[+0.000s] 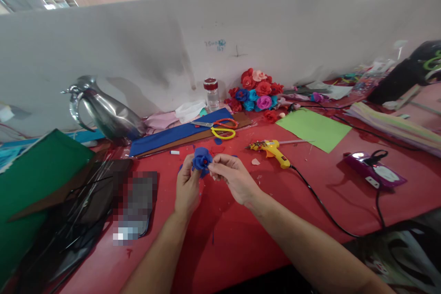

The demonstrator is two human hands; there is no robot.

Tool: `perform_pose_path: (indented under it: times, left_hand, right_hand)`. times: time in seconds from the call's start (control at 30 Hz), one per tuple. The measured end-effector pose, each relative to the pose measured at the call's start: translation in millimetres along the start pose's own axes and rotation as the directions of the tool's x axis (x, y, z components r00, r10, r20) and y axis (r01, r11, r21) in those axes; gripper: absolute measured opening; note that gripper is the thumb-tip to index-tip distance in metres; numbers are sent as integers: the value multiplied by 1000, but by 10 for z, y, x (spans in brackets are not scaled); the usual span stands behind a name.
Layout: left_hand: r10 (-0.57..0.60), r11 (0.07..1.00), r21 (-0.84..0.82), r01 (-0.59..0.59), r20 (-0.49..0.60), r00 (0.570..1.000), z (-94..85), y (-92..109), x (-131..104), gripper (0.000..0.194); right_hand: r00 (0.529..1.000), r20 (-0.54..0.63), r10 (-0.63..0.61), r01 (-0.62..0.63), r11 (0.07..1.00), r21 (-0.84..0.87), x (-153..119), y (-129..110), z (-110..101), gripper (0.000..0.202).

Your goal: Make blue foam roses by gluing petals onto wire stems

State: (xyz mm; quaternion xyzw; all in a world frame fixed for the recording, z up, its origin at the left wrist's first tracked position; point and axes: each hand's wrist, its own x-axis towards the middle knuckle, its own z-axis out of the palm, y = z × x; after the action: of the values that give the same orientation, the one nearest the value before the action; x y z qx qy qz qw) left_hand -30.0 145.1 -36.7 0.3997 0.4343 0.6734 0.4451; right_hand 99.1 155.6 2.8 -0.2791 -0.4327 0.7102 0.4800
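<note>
A blue paper flower [201, 160] with layered, curled petals is held up over the red table. My left hand [188, 183] grips it from the left and below, thumb against its underside. At its right edge, my right hand [236, 177] pinches a petal between thumb and fingertips. Loose blue petals lie partly hidden under and behind the hands. Just beyond them, scissors [220, 129] with red and yellow handles rest on a strip of blue paper [161, 137]. A yellow glue gun [275, 151] lies to the right, a clear glue stick projecting from its back.
A bunch of paper flowers [257, 92] and a red-lidded jar [211, 94] stand by the wall. To the left are a steel jug [106, 110], a phone [139, 202] and green paper [37, 188]. A green sheet [315, 127] and a purple power strip [374, 170] lie right, with cords.
</note>
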Motion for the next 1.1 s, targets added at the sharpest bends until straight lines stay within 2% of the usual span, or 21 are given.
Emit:
perform_pose_path:
  times: [0.07,0.23,0.33,0.67,0.87,1.1]
  left_hand:
    - [48,999,5,-48,1,999,7,-5,-2,13]
    - [-49,992,-117,46,-29,998,92,28,7,17]
    - [-69,985,-164,62,-38,997,127,51,15,19]
    - [31,999,-14,-31,-33,999,23,12,-8,16]
    - [48,999,-10,-48,-48,998,50,13,-1,17]
    - [29,999,-36,-31,-53,998,75,21,1,19]
  right_hand:
    - [1000,-4,-2,2,1000,18,2,11,10,24]
    - [1000,-11,-22,22,1000,-8,11,40,23,25]
    - [999,-11,-48,48,998,-29,10,52,23,27]
    - [999,-29,-47,45,997,-65,-8,69,50,27]
    - [1000,-25,-3,3,1000,-8,-3,89,47,26]
    - [999,-38,-39,37,998,-45,-7,94,53,22]
